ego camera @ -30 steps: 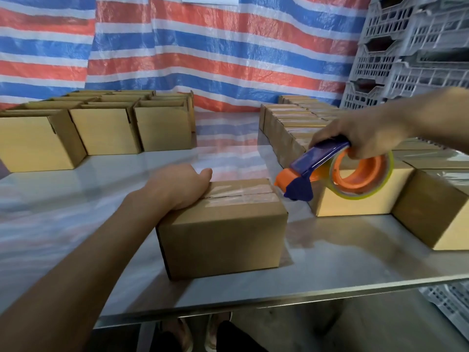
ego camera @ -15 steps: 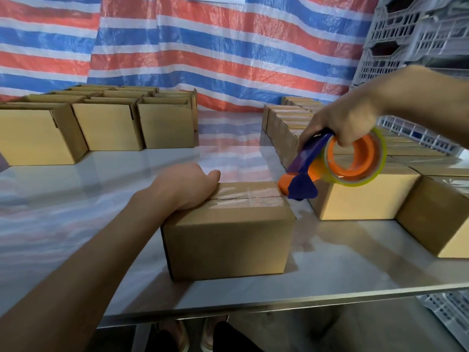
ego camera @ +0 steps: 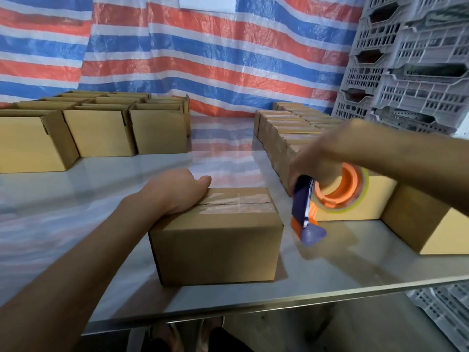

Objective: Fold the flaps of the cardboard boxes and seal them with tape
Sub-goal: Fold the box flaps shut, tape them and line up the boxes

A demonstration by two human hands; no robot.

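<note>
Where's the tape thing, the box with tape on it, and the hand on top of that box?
tape dispenser (ego camera: 337, 198): head view, on the orange reel.
box (ego camera: 218, 247): head view, on its front side.
left hand (ego camera: 177, 191): head view, on the back of the hand.

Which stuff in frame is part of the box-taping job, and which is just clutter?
Job: front box, taped along its seam, left hand on it; tape dispenser in right hand; open boxes far left; closed boxes right.
Lying about: grey crates; striped tarp; white sheet on it.
</note>
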